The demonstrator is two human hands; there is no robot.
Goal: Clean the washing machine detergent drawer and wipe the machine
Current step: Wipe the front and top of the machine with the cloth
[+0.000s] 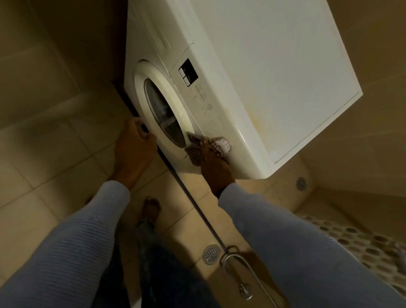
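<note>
Leaning over the white washing machine [261, 55], the person works on its front with both hands, which are set apart on either side of the round door [164, 107]. The left hand [134, 147] sits at the door's outer edge, fingers curled and thumb laid on the pale rim, gripping it as far as I can see. The right hand [214, 168] presses a checked cloth [197, 149] flat against the front panel, between the door and the control dial [224, 144]; the cloth bunches under the fingers and one corner overlaps the door rim. Further along the panel from the dial is the dark display [188, 72], and beyond it the detergent drawer [163, 35], its face flush with the machine's front. Both arms wear light blue ribbed sleeves [69, 262].

On the tiled floor [17, 165] in front of the machine I see the person's foot [151, 207], a round metal drain [210, 254] and a hose with a metal fitting [244, 290]. Off the machine's dial-side corner lies a patch of pebble flooring [377, 252].
</note>
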